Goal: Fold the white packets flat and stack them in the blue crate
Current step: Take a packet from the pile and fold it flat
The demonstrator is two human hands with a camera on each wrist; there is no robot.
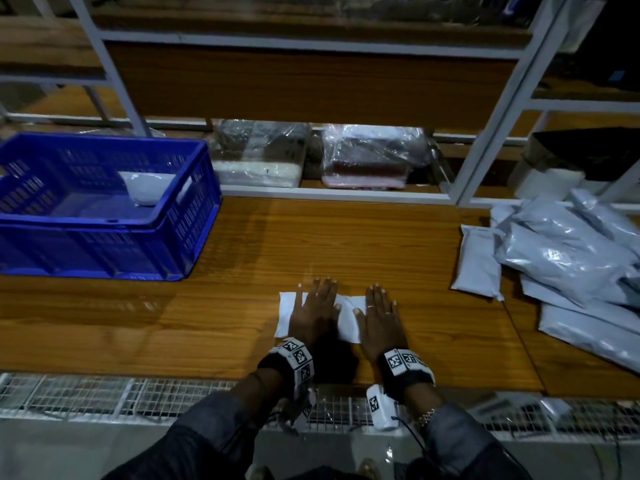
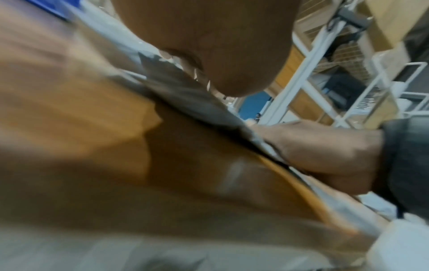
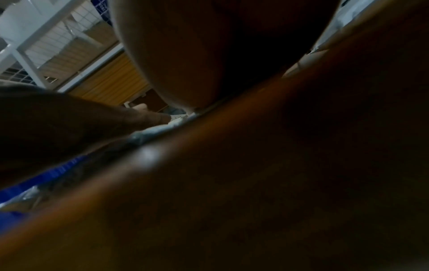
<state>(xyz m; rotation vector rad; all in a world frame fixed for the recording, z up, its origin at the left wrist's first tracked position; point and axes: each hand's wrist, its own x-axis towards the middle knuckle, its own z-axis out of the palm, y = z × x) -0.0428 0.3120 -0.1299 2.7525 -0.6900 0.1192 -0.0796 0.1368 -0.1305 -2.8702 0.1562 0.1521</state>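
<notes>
- On the near middle of the table (image 1: 242, 237), a white packet (image 1: 287, 315) lies flat under both hands.
- Left hand (image 1: 313, 315): palm down on the left half of the packet, fingers straight and spread, pressing it; nothing is gripped.
- Right hand (image 1: 377, 322): palm down on the right half, fingers straight and close together, pressing; nothing is gripped. A ring shows on one finger.
- Both hands sit side by side, thumbs near each other, with a strip of the packet visible between them.
- Left and near-left edges of the packet extend beyond the left hand.
- Crate (image 1: 194, 216): blue, slotted walls, at the far left of the table, well apart from the hands.
- One folded packet (image 1: 147, 187) lies inside the crate, against its far right corner.
- Pile (image 1: 568, 251) of grey-white packets: at the right of the table, overlapping one another, well apart from the hands.
- Rack (image 1: 485, 133): white metal frame along the far edge of the table; two clear-wrapped bundles (image 1: 370, 157) sit on its low shelf.
- Left wrist view: blurred; the palm is close over the wood surface, and the right hand (image 2: 320, 152) shows flat on a pale packet edge.
- Right wrist view: dark; the palm is low over the table, with the left hand (image 3: 92, 117) and a strip of blue beyond it.
</notes>
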